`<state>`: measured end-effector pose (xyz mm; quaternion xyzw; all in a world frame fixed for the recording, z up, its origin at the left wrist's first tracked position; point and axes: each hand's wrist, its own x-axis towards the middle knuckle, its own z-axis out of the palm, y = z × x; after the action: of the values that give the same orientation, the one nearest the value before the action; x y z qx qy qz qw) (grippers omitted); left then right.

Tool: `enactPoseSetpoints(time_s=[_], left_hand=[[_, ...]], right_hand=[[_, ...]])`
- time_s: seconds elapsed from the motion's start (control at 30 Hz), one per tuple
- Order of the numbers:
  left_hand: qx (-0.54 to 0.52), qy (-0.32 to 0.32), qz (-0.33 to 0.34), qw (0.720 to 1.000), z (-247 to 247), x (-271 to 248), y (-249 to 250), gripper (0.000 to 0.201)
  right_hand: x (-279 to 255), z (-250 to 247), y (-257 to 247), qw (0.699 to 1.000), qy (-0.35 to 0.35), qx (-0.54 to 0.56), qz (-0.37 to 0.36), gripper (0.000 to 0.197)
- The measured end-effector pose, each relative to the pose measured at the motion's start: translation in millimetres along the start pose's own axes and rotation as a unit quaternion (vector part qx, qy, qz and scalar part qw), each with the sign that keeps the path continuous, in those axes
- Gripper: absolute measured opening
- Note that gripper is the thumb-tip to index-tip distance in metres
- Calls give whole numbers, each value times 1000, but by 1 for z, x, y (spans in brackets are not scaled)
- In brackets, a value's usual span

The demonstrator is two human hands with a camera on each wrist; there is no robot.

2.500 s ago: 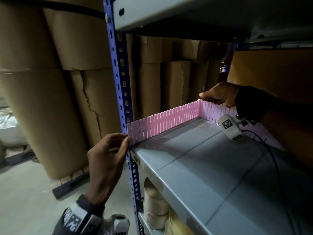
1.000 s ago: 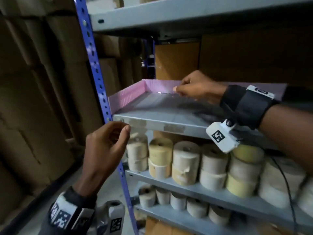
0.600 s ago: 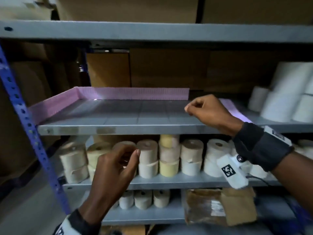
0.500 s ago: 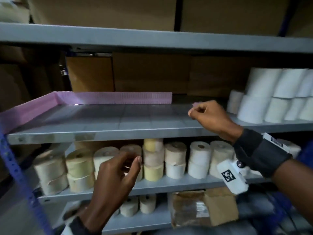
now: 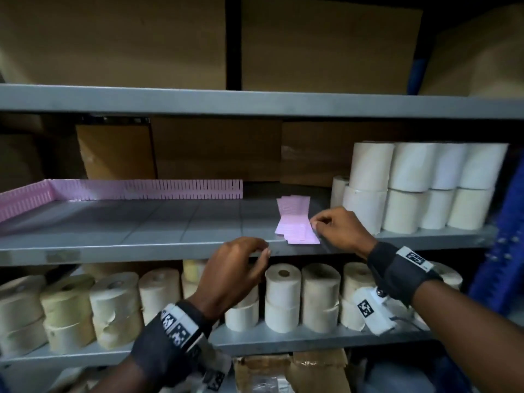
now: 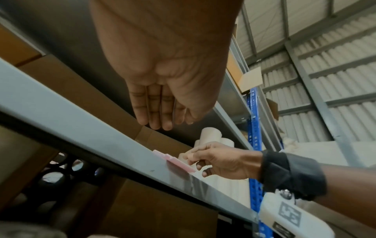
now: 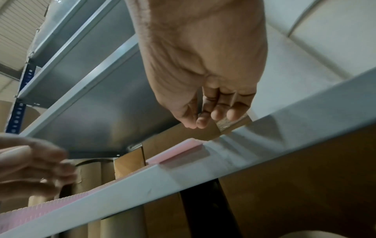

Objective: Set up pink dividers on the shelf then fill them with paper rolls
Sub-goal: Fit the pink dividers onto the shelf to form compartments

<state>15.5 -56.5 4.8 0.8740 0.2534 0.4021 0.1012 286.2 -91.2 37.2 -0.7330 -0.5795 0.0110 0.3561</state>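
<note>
Pink slotted dividers stand along the back (image 5: 147, 189) and left side (image 5: 22, 202) of the grey middle shelf (image 5: 141, 248). A stack of pink divider strips (image 5: 292, 225) lies flat near the shelf's front edge, slightly overhanging it (image 7: 179, 153). My right hand (image 5: 314, 225) is at the stack's right edge, thumb and fingertips drawn together (image 7: 197, 122). Whether they pinch a strip does not show. My left hand (image 5: 263, 251) hovers at the shelf's front edge, left of the stack, fingers relaxed (image 6: 160, 122) and holding nothing. White paper rolls (image 5: 411, 188) are stacked at the shelf's right end.
Several cream and white paper rolls (image 5: 283, 296) fill the shelf below. Cardboard boxes (image 5: 215, 148) stand behind the middle shelf and on the shelf above. A blue upright (image 5: 507, 236) bounds the rack on the right. Brown packages (image 5: 289, 373) lie on the bottom level.
The view swung right from the shelf's left corner to its front. My right hand left the back divider and came to the flat strips. My left hand moved from the left post towards the stack.
</note>
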Motion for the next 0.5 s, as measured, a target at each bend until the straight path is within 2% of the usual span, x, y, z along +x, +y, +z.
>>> enactPoseSetpoints(time_s=[0.17,0.27,0.37,0.5], left_hand=[[62,-82,-5,995,35,49,-3,52],[87,-111,-7,990,50,65,-12,59],[93,-121,-7,988,60,70,-20,55],[92,-82,28,992,64,65,-32,39]], right_hand=[[29,10,12,997,-59,-2,-55,26],[35,18,22,994,-82,12,-66,24],[40,18,36,991,-82,80,-72,18],[41,15,44,985,-82,144,-47,13]])
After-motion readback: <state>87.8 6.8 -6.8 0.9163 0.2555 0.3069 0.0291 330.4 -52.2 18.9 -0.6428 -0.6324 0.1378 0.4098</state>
